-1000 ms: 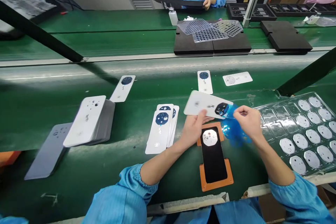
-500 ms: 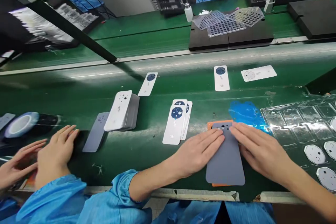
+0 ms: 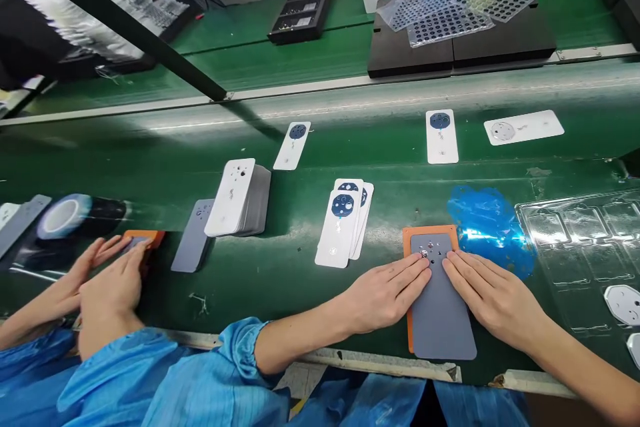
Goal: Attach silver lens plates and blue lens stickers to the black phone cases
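A grey phone back cover (image 3: pixel 443 320) with camera holes at its top lies over an orange plate (image 3: pixel 409 239), whose top and left edges show. My left hand (image 3: pixel 390 293) has its fingertips together at the cover's upper left, beside the holes. From the other side, my right hand (image 3: pixel 493 297) grips the upper right edge, fingers together. Both thumbs are hidden. White phone back covers with dark blue camera circles (image 3: pixel 336 230) lie overlapped to the left of my hands. A blue crumpled film (image 3: pixel 490 230) is just beyond my right hand.
A stack of white covers (image 3: pixel 233 197) leans beside a grey cover (image 3: pixel 193 237). At the left, a co-worker's hands (image 3: pixel 110 287) are on another orange plate (image 3: pixel 159 237). A clear blister tray (image 3: pixel 575 233) stands at the right. Black foam blocks (image 3: pixel 410 57) lie across the rail.
The grey cover now sits lower on the orange plate, baring more of its top and left edge. Across the bench, a person's black tray has been lowered onto the surface. The view has shifted.
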A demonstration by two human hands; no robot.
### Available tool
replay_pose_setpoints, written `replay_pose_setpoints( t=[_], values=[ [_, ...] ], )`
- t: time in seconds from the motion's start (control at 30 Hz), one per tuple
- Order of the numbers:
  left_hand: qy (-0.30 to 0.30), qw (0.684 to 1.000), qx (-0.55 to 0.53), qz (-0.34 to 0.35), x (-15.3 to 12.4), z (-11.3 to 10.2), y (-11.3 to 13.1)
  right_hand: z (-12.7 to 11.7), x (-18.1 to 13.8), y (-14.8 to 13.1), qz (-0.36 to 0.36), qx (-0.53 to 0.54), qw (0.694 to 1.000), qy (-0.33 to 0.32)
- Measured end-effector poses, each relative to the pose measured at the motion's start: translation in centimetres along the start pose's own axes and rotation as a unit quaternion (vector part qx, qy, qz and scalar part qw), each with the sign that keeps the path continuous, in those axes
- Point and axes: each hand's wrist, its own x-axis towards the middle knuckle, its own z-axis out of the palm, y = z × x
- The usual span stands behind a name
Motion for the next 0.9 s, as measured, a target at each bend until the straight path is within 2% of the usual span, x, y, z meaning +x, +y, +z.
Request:
replay_pose_setpoints(
  t=[0.13,0.37,0.73,0.9],
  values=[
    [0.012,1.0,0.012,-0.02,-0.4,0.6,-0.4,0.3,-0.1,-0.2,0.011,0.002,1.0,-0.003],
    [-0.038,0.996,0.059,-0.051,-0.6,1.4,-0.3,1.0,-0.4,-0.5,0.026,0.017,0.998,-0.054],
    [-0.106,0.989,0.061,-0.082,-0.3,0.9,0.8,1.0,-0.4,-0.1,-0.001,0.019,0.993,-0.114],
    [-0.08,0.991,0.067,-0.081,-0.4,0.9,0.7,0.9,-0.1,0.3,-0.006,0.021,0.994,-0.109]
  ],
)
